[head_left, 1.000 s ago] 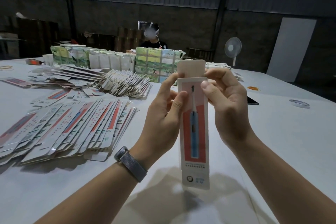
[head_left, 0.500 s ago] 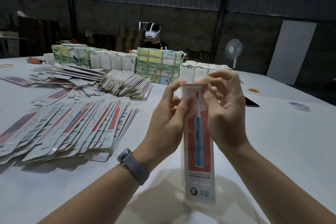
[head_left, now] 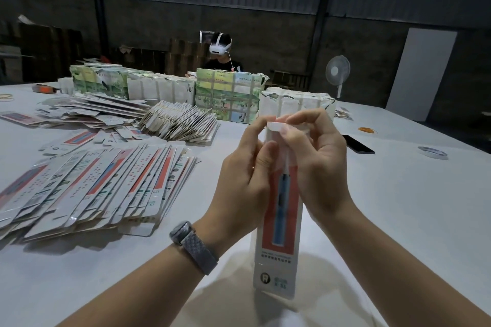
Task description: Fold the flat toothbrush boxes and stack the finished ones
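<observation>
One box (head_left: 279, 223) upright between both hands, left (head_left: 243, 186) and right (head_left: 316, 164) fingers curled pinching top flap (two hands, one box).

The bench (head_left: 398, 207) is bare to the right of the hands, with only a black phone (head_left: 357, 144) and a tape ring (head_left: 432, 152) far back. To the left, a spread of flat boxes (head_left: 87, 186) fills the space. Wrapped bundles (head_left: 228, 95) wall off the back.

The toothbrush box (head_left: 279, 220) at lower centre is glossy printed card; the table (head_left: 398, 207) is matt white; the wristband (head_left: 198, 251) looks woven.
</observation>
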Action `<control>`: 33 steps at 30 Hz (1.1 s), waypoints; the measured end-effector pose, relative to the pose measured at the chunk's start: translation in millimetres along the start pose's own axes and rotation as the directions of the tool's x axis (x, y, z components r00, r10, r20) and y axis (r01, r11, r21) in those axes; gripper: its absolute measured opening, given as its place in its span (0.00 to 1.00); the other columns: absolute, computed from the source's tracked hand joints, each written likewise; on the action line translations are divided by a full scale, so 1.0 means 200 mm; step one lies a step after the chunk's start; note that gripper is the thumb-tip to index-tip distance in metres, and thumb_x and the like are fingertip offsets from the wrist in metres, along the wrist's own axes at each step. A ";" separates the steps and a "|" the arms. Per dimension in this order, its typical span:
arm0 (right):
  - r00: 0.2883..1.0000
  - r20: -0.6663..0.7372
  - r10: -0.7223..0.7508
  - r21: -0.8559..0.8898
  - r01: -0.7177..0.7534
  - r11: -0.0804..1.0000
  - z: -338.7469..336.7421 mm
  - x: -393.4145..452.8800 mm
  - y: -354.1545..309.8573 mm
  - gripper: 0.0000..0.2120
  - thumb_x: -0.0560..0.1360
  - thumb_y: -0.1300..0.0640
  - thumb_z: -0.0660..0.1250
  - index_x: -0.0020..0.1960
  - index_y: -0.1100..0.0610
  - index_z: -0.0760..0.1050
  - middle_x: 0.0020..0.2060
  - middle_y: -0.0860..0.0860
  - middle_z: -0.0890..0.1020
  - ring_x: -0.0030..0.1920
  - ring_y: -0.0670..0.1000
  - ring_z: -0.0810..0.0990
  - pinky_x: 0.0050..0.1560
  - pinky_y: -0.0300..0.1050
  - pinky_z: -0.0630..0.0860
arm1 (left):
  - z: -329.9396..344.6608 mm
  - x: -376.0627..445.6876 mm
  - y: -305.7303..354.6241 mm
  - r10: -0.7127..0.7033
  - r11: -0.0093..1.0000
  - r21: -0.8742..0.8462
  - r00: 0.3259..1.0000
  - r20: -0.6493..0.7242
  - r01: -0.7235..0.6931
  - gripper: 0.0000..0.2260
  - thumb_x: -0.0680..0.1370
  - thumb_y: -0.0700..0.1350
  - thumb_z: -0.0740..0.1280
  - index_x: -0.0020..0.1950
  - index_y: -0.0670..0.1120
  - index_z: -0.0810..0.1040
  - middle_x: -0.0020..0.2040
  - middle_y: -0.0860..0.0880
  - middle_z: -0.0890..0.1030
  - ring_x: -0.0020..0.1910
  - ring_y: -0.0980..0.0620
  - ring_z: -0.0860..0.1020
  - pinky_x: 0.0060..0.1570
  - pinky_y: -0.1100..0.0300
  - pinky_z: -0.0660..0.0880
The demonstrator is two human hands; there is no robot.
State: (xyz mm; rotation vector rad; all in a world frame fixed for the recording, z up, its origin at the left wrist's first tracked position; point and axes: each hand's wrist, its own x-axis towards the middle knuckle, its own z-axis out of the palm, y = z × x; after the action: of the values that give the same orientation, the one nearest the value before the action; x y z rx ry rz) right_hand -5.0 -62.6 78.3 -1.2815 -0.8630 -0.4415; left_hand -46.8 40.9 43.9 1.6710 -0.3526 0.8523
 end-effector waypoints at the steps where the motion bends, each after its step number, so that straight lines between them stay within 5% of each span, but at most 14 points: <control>1: 1.000 -0.004 0.007 0.011 -0.007 1.000 0.00 0.00 0.00 0.03 0.75 0.58 0.65 0.44 0.50 0.75 0.37 0.43 0.81 0.38 0.44 0.81 0.39 0.39 0.79 | 0.00 0.00 0.00 0.012 1.000 0.017 1.000 -0.010 -0.012 0.17 0.84 0.49 0.57 0.73 0.53 0.70 0.48 0.49 0.84 0.44 0.46 0.85 0.43 0.39 0.81; 6: 1.000 -0.013 0.008 -0.016 -0.008 1.000 0.00 -0.01 0.00 0.04 0.76 0.58 0.65 0.46 0.52 0.78 0.38 0.41 0.82 0.41 0.46 0.83 0.39 0.37 0.79 | 0.01 -0.01 0.00 0.041 0.996 0.077 0.998 -0.050 -0.037 0.20 0.83 0.50 0.57 0.76 0.54 0.68 0.58 0.57 0.82 0.52 0.54 0.84 0.49 0.50 0.83; 12: 1.000 -0.006 0.011 0.020 -0.011 1.000 -0.01 0.00 -0.02 0.05 0.75 0.60 0.67 0.44 0.52 0.80 0.38 0.42 0.84 0.39 0.45 0.83 0.38 0.38 0.79 | 0.01 -0.02 0.02 0.057 0.995 0.086 0.997 -0.044 -0.053 0.18 0.83 0.50 0.56 0.74 0.58 0.67 0.58 0.52 0.84 0.50 0.53 0.85 0.47 0.49 0.83; 20: 1.000 0.000 0.011 0.040 -0.011 0.999 -0.01 0.00 -0.02 0.02 0.75 0.60 0.69 0.45 0.56 0.80 0.36 0.44 0.83 0.37 0.45 0.82 0.39 0.38 0.78 | 0.01 -0.01 0.03 0.100 0.988 0.127 0.994 -0.045 -0.094 0.21 0.84 0.48 0.57 0.78 0.48 0.68 0.67 0.52 0.79 0.62 0.58 0.80 0.60 0.52 0.79; 27: 0.998 -0.014 -0.067 -0.111 0.065 0.992 -0.02 0.01 -0.03 0.03 0.76 0.62 0.69 0.46 0.58 0.81 0.36 0.41 0.83 0.37 0.42 0.83 0.39 0.34 0.76 | 0.00 0.00 0.01 0.129 0.981 0.146 0.991 -0.016 -0.126 0.21 0.84 0.48 0.56 0.78 0.48 0.67 0.67 0.64 0.74 0.64 0.67 0.76 0.60 0.68 0.74; 33: 0.997 -0.021 -0.075 -0.136 0.072 0.988 -0.02 0.01 -0.03 0.03 0.77 0.63 0.68 0.45 0.60 0.80 0.34 0.41 0.82 0.36 0.40 0.81 0.39 0.33 0.75 | 0.01 -0.01 0.01 0.148 0.978 0.152 0.989 -0.025 -0.143 0.21 0.84 0.48 0.56 0.77 0.49 0.67 0.70 0.51 0.77 0.66 0.60 0.77 0.65 0.60 0.75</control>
State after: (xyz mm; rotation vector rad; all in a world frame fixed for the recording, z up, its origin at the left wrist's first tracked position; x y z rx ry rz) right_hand -7.6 -67.4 84.2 -1.3676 -0.8721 -0.5823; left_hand -48.6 37.7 45.1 1.7820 -0.3974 1.0384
